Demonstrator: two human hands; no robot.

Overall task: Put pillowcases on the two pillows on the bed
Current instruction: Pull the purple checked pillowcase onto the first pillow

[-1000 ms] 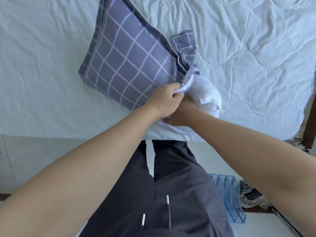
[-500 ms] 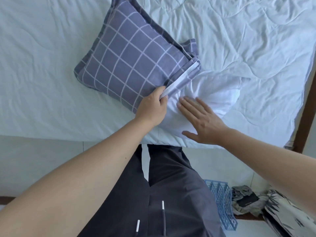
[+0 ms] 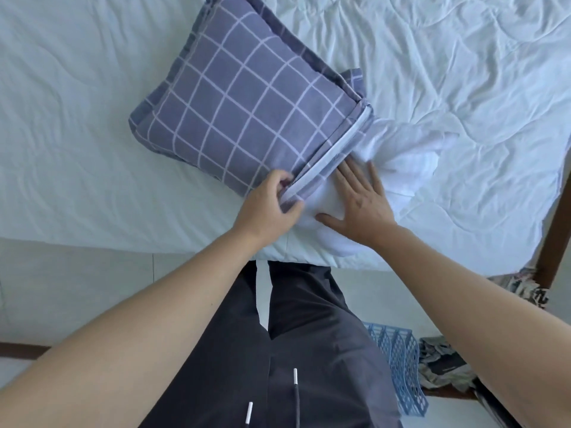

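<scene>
A purple pillowcase with a white grid point(image 3: 241, 118) covers most of a white pillow point(image 3: 398, 168) lying near the front edge of the bed point(image 3: 77, 125). The pillow's bare end sticks out of the case's open side to the right. My left hand point(image 3: 268, 208) pinches the hem of the case's opening. My right hand point(image 3: 361, 205) lies flat with straight fingers on the exposed white pillow, fingertips at the opening. A second pillow is not in view.
A white quilted cover spreads over the bed. On the floor at the lower right stand a blue plastic rack point(image 3: 398, 366) and a heap of cloth and dark items point(image 3: 445, 366). A brown bed post point(image 3: 553, 242) rises at the right edge.
My right hand came out from under my left hand, opened flat and moved up the white pillow to the case's opening. My left hand keeps its hold on the hem.
</scene>
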